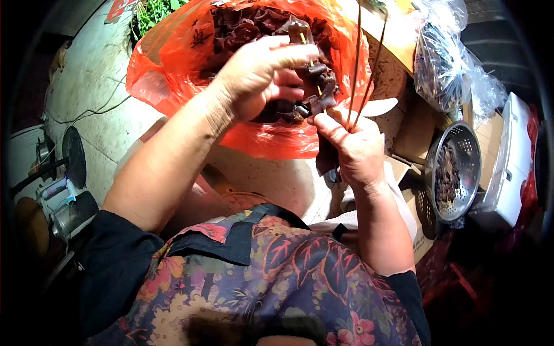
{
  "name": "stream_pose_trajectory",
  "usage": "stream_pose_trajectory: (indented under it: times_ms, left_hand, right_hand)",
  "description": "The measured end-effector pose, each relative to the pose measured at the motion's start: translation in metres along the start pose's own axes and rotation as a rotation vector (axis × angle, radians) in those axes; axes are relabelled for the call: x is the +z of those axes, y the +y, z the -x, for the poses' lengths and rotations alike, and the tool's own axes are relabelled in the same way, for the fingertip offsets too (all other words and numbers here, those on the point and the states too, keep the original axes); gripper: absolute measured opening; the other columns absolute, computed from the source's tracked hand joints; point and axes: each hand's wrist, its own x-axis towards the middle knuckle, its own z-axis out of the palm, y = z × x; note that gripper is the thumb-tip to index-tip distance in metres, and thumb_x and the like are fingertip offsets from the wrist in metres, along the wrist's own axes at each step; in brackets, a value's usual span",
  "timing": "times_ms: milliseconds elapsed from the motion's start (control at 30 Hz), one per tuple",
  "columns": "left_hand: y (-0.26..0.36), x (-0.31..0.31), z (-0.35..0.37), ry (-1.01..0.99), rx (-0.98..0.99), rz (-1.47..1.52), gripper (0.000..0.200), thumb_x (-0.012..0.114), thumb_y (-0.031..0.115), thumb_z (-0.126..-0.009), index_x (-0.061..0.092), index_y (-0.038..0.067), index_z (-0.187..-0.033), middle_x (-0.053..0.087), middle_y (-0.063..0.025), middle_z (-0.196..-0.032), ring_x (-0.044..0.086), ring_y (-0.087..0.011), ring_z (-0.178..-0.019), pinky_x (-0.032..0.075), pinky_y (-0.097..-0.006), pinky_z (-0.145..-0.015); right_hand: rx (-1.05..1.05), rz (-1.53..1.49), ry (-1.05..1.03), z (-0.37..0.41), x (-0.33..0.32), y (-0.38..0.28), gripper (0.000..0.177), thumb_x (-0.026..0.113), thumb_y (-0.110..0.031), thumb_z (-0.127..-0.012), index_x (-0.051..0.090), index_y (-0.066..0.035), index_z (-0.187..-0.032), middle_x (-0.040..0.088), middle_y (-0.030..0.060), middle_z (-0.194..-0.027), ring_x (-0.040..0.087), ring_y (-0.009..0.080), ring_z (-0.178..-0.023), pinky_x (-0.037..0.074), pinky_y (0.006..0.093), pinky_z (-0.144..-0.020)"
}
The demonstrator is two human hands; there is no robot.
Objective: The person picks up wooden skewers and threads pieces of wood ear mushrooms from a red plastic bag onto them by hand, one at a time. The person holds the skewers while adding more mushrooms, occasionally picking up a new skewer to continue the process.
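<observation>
An open red plastic bag (167,63) holds a heap of dark, wet-looking pieces (245,29). Over its right side my right hand (352,141) pinches a thin wooden skewer threaded with several dark pieces (324,83). Two long thin sticks (369,75) also rise from between the fingers of that hand. My left hand (268,69) reaches over the heap, its fingers bent around the upper part of the skewer, at a dark piece near the tip. Whether the fingertips press on that piece is partly hidden.
At the right stand a metal colander (472,153) with dark skewered pieces, a white foam box (513,164) and a clear plastic bag of thin sticks (441,63). Green leaves (156,17) lie at the upper left. A cable (95,115) crosses the tiled floor.
</observation>
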Motion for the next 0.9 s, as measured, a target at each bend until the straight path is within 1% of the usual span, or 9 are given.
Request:
stream_pose_trajectory:
  times_ms: [67,100,133,200,300,500,633,800,900]
  left_hand:
    - [-0.009,0.004,0.000,-0.038,-0.040,0.048,0.021,0.065,0.018,-0.083,0.060,0.006,-0.099,0.063,-0.0045,-0.089,0.060,-0.0136,-0.074,0.051,-0.0297,-0.066]
    - [-0.005,0.004,0.002,-0.053,-0.041,0.011,0.019,0.058,0.016,-0.087,0.058,0.007,-0.104,0.064,-0.0032,-0.095,0.062,-0.0151,-0.082,0.051,-0.0324,-0.075]
    - [-0.006,0.002,0.001,-0.054,-0.041,0.011,0.019,0.058,0.016,-0.087,0.058,0.007,-0.104,0.064,-0.0032,-0.095,0.062,-0.0151,-0.082,0.051,-0.0324,-0.075]
    - [-0.009,-0.005,-0.007,0.056,0.035,-0.002,0.014,0.064,0.015,-0.083,0.060,0.005,-0.093,0.064,-0.0049,-0.086,0.061,-0.0131,-0.070,0.050,-0.0271,-0.064]
    - [-0.004,-0.019,-0.014,0.137,0.137,-0.021,0.012,0.064,0.015,-0.083,0.060,0.006,-0.091,0.064,-0.0027,-0.082,0.059,-0.0115,-0.067,0.050,-0.0265,-0.063]
    - [0.002,-0.023,-0.010,0.222,0.175,-0.008,0.012,0.062,0.014,-0.085,0.060,0.006,-0.094,0.065,-0.0029,-0.083,0.059,-0.0104,-0.065,0.051,-0.0244,-0.057]
    - [0.004,-0.025,-0.005,0.213,0.063,-0.059,0.015,0.058,0.019,-0.089,0.060,0.010,-0.100,0.064,0.0013,-0.091,0.060,-0.0092,-0.078,0.050,-0.0252,-0.069]
    - [0.002,-0.024,-0.003,0.202,0.062,-0.057,0.016,0.059,0.020,-0.088,0.061,0.010,-0.101,0.064,0.0015,-0.091,0.060,-0.0086,-0.076,0.051,-0.0245,-0.067]
    - [0.005,-0.020,-0.002,0.222,0.070,-0.020,0.009,0.065,0.016,-0.083,0.060,0.009,-0.087,0.064,-0.0004,-0.082,0.058,-0.0103,-0.066,0.050,-0.0257,-0.059]
  right_hand:
    - [-0.013,0.020,-0.049,-0.003,-0.004,0.003,0.024,0.059,-0.016,-0.088,0.054,-0.003,-0.069,0.052,0.0035,-0.050,0.048,0.0111,-0.037,0.038,0.0239,-0.036]
    - [-0.006,0.000,-0.073,-0.004,-0.004,0.004,0.024,0.059,-0.017,-0.088,0.053,-0.003,-0.070,0.052,0.0037,-0.050,0.048,0.0113,-0.038,0.038,0.0242,-0.036]
    - [0.001,-0.018,-0.099,-0.005,-0.004,0.005,0.023,0.059,-0.017,-0.088,0.053,-0.003,-0.070,0.052,0.0038,-0.050,0.048,0.0115,-0.038,0.039,0.0245,-0.037]
    - [0.066,-0.057,-0.162,-0.005,-0.006,-0.003,0.022,0.061,-0.019,-0.087,0.055,-0.003,-0.073,0.055,0.0036,-0.056,0.053,0.0114,-0.045,0.042,0.0244,-0.042]
    - [0.135,-0.025,-0.082,-0.004,-0.008,-0.009,0.017,0.067,-0.020,-0.081,0.062,-0.004,-0.083,0.059,0.0000,-0.068,0.051,0.0057,-0.056,0.035,0.0187,-0.048]
    - [0.119,0.101,-0.134,-0.006,-0.013,0.000,0.016,0.066,-0.018,-0.081,0.065,-0.002,-0.084,0.059,-0.0004,-0.067,0.046,0.0036,-0.053,0.032,0.0180,-0.046]
    - [0.102,0.100,-0.120,-0.003,-0.009,0.001,0.016,0.064,-0.016,-0.083,0.065,0.000,-0.083,0.059,0.0002,-0.067,0.049,0.0049,-0.056,0.035,0.0191,-0.049]
    - [0.047,-0.024,-0.123,-0.006,-0.010,0.011,0.015,0.063,-0.016,-0.083,0.064,0.000,-0.083,0.058,0.0003,-0.067,0.048,0.0051,-0.056,0.036,0.0193,-0.049]
    - [0.148,0.018,-0.125,-0.005,-0.013,0.006,0.014,0.065,-0.016,-0.082,0.063,-0.002,-0.082,0.057,-0.0002,-0.065,0.045,0.0040,-0.051,0.033,0.0183,-0.045]
